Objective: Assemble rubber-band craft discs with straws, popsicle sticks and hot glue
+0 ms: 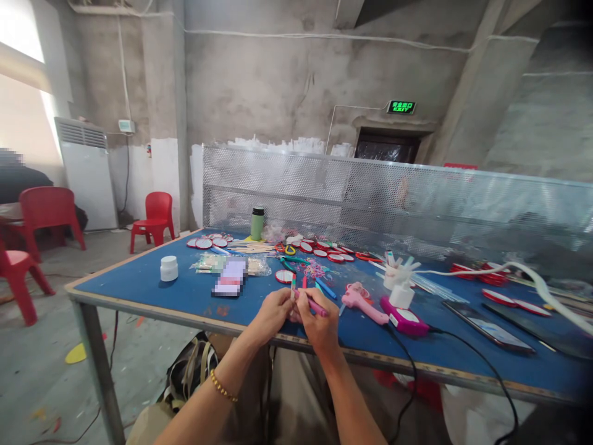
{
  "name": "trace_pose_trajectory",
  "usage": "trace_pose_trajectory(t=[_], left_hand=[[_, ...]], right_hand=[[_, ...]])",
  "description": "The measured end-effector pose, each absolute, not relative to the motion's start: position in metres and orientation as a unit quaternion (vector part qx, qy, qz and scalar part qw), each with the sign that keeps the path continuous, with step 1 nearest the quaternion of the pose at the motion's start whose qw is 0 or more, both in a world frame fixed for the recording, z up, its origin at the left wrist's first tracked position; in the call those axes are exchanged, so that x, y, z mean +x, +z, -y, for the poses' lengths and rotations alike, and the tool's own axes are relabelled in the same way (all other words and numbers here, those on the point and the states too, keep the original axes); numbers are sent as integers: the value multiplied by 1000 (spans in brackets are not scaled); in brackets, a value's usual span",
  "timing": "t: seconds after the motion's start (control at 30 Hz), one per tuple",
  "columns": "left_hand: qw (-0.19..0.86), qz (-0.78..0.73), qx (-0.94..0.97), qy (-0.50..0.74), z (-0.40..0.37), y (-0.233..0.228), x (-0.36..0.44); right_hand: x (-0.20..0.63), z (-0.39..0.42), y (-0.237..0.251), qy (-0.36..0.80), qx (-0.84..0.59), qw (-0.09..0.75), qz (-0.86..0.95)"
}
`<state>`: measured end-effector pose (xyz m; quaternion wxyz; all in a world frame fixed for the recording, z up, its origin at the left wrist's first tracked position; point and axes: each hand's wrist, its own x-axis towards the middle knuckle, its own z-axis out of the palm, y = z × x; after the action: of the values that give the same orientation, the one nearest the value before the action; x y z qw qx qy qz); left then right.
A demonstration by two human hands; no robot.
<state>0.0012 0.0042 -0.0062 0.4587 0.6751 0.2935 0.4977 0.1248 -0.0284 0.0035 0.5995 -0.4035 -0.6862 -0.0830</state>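
Observation:
My left hand [273, 313] pinches a thin coloured stick [293, 285] and holds it upright over the front edge of the blue table [139, 281]. My right hand [319, 321] grips a pink marker [316, 305], its tip against the stick. Both hands touch each other at the fingertips. A gold bracelet [223, 387] sits on my left wrist. A pink glue gun [364, 301] lies just right of my right hand.
A white jar [169, 268], a bag of wooden sticks [217, 264], red round discs [324, 250], a green bottle [257, 223], a phone [488, 326] and a magenta device with black cable [405, 321] lie on the table. A perforated metal screen [370, 191] backs it. Red chairs [155, 219] stand left.

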Motion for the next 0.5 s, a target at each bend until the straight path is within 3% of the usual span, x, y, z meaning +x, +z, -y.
trace_pose_trajectory(t=[0.5], left_hand=[[463, -290, 678, 493, -4, -6, 2]], right_hand=[[125, 28, 3, -85, -398, 604, 686]])
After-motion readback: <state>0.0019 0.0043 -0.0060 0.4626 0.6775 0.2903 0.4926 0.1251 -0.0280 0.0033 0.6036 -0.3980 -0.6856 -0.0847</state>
